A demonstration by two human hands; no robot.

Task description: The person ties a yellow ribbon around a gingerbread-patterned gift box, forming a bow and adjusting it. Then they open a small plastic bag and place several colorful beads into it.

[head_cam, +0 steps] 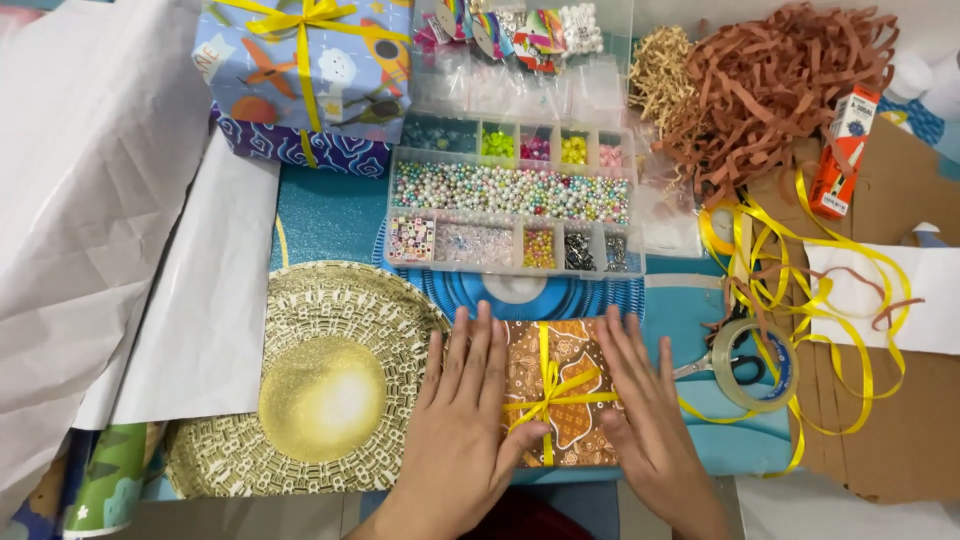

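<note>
Small brown patterned gift box [572, 400] tied with yellow ribbon lies near the front of the bench, between both hands. Left hand [462, 420] and right hand [648, 420] lie flat with fingers spread, pressing its two sides. Beside it is a round golden plate [320, 395]. Further back stands a clear plastic bead organizer [512, 210], then a blue wrapped present [305, 70].

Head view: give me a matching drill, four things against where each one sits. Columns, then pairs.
1. small brown batik-wrapped gift with yellow ribbon
2. clear plastic bead organiser box
3. roll of clear tape
4. brown shredded paper pile

A. top right
B. between both hands
C. right of the right hand
D. centre, above the hands

Pairs: 1-B, 2-D, 3-C, 4-A
</note>
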